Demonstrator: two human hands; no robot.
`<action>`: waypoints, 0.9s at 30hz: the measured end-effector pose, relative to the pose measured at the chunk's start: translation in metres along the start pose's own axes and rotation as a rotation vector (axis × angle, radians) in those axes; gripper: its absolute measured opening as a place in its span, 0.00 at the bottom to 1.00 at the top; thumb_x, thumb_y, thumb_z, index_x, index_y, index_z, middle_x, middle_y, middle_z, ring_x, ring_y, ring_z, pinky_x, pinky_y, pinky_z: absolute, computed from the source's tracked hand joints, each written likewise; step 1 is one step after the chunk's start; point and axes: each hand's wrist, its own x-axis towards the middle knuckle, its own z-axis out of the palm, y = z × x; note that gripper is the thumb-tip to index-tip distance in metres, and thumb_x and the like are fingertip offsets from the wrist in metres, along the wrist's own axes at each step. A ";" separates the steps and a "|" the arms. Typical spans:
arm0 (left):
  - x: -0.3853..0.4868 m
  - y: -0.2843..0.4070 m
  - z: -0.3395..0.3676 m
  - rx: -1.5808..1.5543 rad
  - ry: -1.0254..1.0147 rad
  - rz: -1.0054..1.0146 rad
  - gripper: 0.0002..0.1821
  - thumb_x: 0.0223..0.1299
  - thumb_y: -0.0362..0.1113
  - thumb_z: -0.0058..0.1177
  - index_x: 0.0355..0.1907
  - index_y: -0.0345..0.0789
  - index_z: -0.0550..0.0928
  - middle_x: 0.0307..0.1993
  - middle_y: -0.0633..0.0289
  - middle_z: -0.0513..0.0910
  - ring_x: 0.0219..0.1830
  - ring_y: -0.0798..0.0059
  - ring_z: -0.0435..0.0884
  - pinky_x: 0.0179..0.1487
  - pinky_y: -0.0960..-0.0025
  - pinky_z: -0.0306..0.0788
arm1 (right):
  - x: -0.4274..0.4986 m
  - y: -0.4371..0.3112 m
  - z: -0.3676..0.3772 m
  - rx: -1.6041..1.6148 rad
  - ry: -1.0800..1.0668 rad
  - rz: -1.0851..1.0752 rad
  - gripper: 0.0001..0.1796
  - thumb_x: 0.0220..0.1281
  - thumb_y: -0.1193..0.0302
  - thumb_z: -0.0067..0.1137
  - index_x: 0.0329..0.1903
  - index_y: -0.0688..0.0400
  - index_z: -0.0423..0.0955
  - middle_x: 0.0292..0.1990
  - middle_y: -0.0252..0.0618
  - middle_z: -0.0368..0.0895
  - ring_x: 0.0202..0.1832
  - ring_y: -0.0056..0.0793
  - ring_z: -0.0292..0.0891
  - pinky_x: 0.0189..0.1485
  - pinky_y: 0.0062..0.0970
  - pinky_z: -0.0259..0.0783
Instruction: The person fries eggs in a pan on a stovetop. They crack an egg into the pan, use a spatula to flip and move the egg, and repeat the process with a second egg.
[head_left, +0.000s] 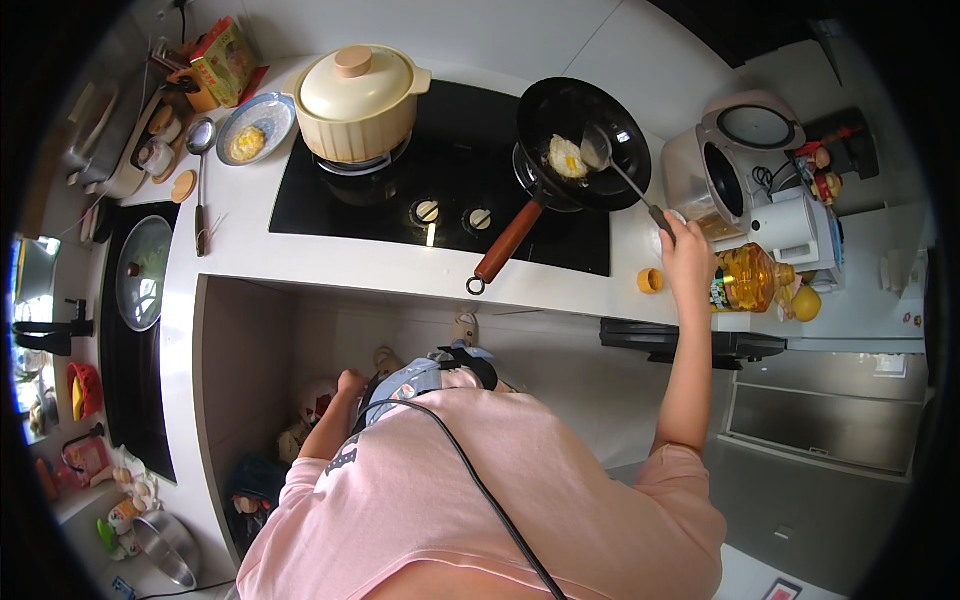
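My right hand (688, 251) grips the dark handle of a metal turner (598, 150), whose blade is inside the black wok (626, 135) beside a fried egg (568, 159). The wok sits on the right burner, its red-brown wooden handle (510, 241) pointing towards me and not held. My left hand (352, 384) hangs low by my side, fingers curled; nothing can be seen in it. On the left burner stands a lidded cream pot (358, 105). Left of it, a blue-rimmed plate (279, 112) holds another fried egg (247, 143).
A ladle (200, 191) lies on the left counter. At the right stand an oil bottle (746, 277), its orange cap (650, 281) lying apart, and an open rice cooker (697, 180). A glass lid (146, 274) lies at the far left. A black cable crosses my shirt.
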 end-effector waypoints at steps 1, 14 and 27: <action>0.001 -0.003 0.001 -0.025 0.028 0.026 0.08 0.43 0.33 0.55 0.27 0.32 0.77 0.22 0.55 0.78 0.23 0.68 0.76 0.25 0.69 0.69 | -0.001 0.002 -0.004 0.017 0.000 0.025 0.16 0.55 0.66 0.54 0.48 0.49 0.75 0.33 0.40 0.74 0.34 0.41 0.75 0.36 0.35 0.71; 0.036 -0.030 0.006 -0.096 -0.099 -0.050 0.06 0.41 0.28 0.56 0.24 0.32 0.75 0.17 0.59 0.75 0.14 0.72 0.74 0.13 0.70 0.64 | -0.003 0.087 -0.004 0.543 -0.300 0.272 0.16 0.56 0.68 0.54 0.47 0.61 0.74 0.32 0.43 0.80 0.34 0.27 0.76 0.38 0.23 0.68; 0.034 0.038 0.039 -0.120 -0.128 0.208 0.12 0.41 0.41 0.61 0.20 0.32 0.79 0.17 0.60 0.77 0.21 0.73 0.77 0.25 0.69 0.71 | 0.027 0.120 -0.004 0.877 -0.542 0.523 0.14 0.58 0.69 0.53 0.45 0.64 0.75 0.20 0.29 0.71 0.17 0.11 0.60 0.16 0.12 0.52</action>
